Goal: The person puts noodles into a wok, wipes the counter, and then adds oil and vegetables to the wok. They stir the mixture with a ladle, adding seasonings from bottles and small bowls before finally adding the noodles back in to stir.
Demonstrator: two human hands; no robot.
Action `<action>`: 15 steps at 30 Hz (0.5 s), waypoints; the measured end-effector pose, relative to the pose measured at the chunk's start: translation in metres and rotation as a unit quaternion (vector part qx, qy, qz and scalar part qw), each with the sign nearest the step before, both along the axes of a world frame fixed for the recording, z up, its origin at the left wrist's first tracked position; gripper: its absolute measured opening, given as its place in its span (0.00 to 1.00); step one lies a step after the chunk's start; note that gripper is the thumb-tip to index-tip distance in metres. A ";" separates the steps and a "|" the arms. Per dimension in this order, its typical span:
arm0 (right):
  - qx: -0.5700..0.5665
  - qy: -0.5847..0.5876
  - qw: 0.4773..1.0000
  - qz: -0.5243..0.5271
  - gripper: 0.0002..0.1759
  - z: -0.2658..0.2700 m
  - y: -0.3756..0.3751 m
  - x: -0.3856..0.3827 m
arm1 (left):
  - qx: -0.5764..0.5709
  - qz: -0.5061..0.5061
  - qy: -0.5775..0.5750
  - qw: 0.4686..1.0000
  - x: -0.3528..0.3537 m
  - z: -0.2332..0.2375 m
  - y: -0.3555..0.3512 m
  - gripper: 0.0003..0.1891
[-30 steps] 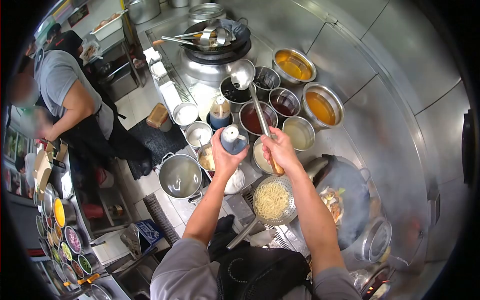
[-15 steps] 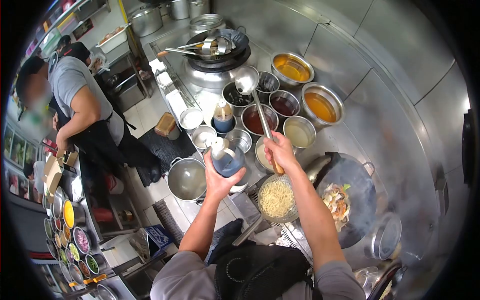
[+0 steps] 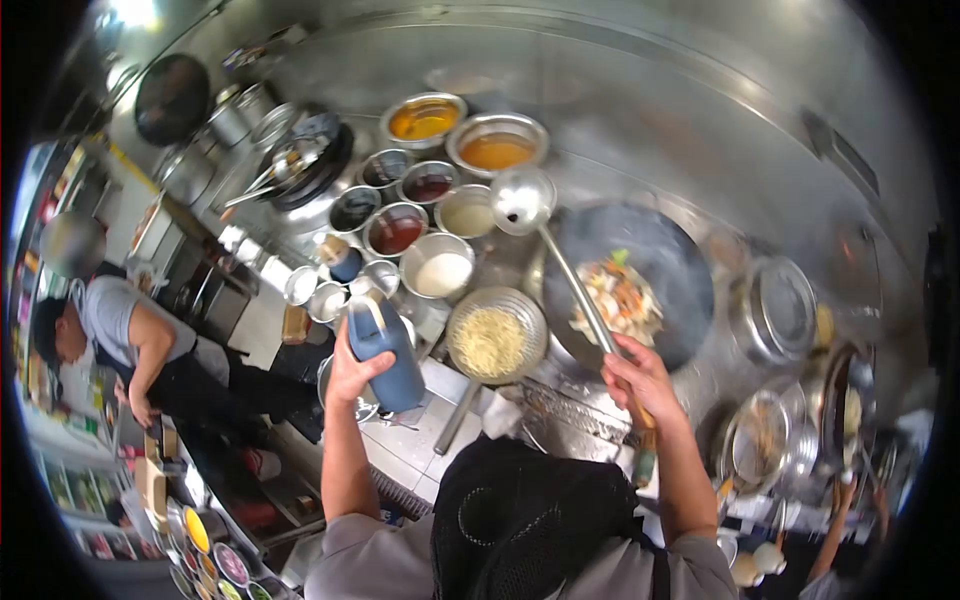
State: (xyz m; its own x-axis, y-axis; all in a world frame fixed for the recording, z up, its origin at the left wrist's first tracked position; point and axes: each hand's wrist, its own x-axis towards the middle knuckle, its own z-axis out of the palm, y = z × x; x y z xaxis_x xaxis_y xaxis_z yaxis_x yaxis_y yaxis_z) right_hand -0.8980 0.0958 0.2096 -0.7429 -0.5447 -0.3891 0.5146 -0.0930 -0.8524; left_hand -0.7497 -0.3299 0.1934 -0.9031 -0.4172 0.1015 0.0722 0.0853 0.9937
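Note:
My left hand (image 3: 358, 365) is wrapped around a squeeze bottle (image 3: 395, 370) of dark liquid, held left of a perforated strainer (image 3: 540, 345) with pale noodles (image 3: 488, 340). With its fingers closed on the handle, my right hand (image 3: 640, 380) grips a long ladle (image 3: 522, 200). The ladle's bowl is by the far left rim of a dark wok (image 3: 685, 285); a small dark spot shows in it. Its shaft crosses over the wok's left side. Inside the wok lies a heap of mixed pale, orange and green food (image 3: 622, 300), with a smoky haze around it.
Pots of dark, red and white contents (image 3: 440, 270) stand beyond my left hand, with two bowls of orange liquid (image 3: 498, 150) behind. Lidded metal pans (image 3: 782, 310) sit right of the wok. A co-worker (image 3: 150, 335) stands at the left counter; another person's arm (image 3: 835, 530) shows lower right.
My view has turned to the right. The ladle has moved from above the sauce pots to the wok's rim. The bottle now shows more of its side and is still in my left hand.

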 end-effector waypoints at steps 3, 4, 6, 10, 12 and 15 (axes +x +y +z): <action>0.293 0.178 0.939 -0.016 0.31 -0.019 0.101 0.049 | -0.057 -0.139 -0.113 0.982 -0.037 0.001 0.012 0.51; 0.428 0.346 0.835 -0.028 0.30 -0.035 0.130 0.065 | -0.081 -0.199 -0.166 0.962 -0.055 0.016 0.029 0.54; 0.548 0.481 0.683 -0.042 0.29 -0.046 0.166 0.098 | -0.123 -0.331 -0.243 0.903 -0.099 0.007 0.049 0.51; 0.465 0.309 0.828 -0.053 0.29 -0.025 0.197 0.136 | -0.167 -0.510 -0.414 0.735 -0.192 0.003 0.136 0.49; 0.415 0.250 0.873 -0.063 0.28 -0.023 0.195 0.154 | -0.195 -0.538 -0.463 0.677 -0.228 -0.015 0.178 0.47; 0.308 0.121 0.941 -0.075 0.30 -0.031 0.187 0.169 | -0.238 -0.559 -0.489 0.626 -0.267 -0.050 0.219 0.46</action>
